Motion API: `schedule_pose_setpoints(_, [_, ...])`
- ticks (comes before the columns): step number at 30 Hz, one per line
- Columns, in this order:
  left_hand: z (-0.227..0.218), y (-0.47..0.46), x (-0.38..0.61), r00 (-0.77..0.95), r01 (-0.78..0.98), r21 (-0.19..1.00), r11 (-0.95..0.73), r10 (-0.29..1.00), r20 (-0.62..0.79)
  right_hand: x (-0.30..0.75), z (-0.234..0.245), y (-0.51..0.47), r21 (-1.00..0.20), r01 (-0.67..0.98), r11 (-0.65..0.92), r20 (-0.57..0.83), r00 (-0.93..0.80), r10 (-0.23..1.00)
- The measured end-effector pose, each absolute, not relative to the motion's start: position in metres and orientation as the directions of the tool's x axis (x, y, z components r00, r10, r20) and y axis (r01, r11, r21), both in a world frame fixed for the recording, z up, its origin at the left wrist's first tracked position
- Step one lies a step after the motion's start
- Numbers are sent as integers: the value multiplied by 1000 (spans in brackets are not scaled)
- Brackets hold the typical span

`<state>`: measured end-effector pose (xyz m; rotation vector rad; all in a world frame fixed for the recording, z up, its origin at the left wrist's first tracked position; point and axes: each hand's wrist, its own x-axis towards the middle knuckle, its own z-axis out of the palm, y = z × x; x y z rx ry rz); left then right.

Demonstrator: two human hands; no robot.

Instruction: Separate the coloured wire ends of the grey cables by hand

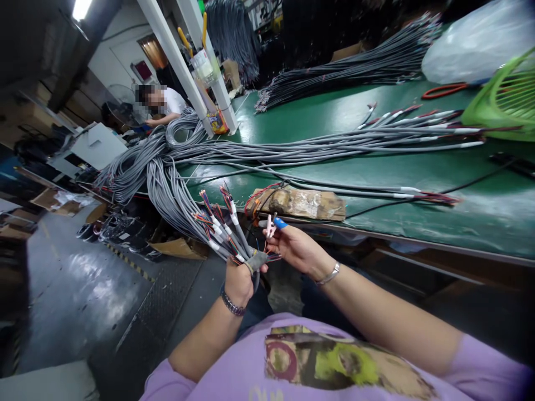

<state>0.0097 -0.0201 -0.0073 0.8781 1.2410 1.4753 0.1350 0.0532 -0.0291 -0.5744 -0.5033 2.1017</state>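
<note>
My left hand (239, 283) is closed around the ends of several grey cables (240, 234), with a grey wrap over its thumb. White bands and fanned-out coloured wires (203, 221) show at the cable ends above that hand. Just to the right, my right hand (296, 248) pinches a small pink clip-like tool (270, 226); a blue cover (280, 223) sits on one fingertip. Thin red and dark wires (273, 257) run between the two hands. Whether the right fingers also hold these wires cannot be made out.
A taped wooden block (309, 204) lies at the green bench's (418, 220) near edge. Long grey cables (292, 150) stretch across the bench and hang off its left end. A green basket (505, 100) stands at right. Beyond a white post (221, 103), a person (171, 103) works.
</note>
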Motion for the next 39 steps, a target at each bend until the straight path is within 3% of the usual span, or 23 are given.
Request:
schedule_pose_setpoints(8, [-10, -11, 15, -346, -227, 973, -29, 937, -53, 129, -45, 51, -751, -600, -276, -85, -326, 942])
schedule_pose_setpoints(15, [-13, -7, 17, -345, -220, 975, -25, 937, -54, 126, -34, 56, -588, -673, -449, -119, -477, 871])
schedule_pose_setpoints(22, [-10, -9, 16, -351, -234, 972, -9, 933, -76, 121, -46, 56, -749, -628, -214, -63, -254, 965])
schedule_pose_setpoints(29, [-15, -5, 17, -336, -191, 981, -29, 941, -38, 121, -33, 57, -505, -725, -468, -217, -418, 882])
schedule_pose_setpoints(39, [-13, -7, 18, -351, -205, 979, -14, 935, -60, 120, -34, 55, -461, -756, -465, -229, -405, 885])
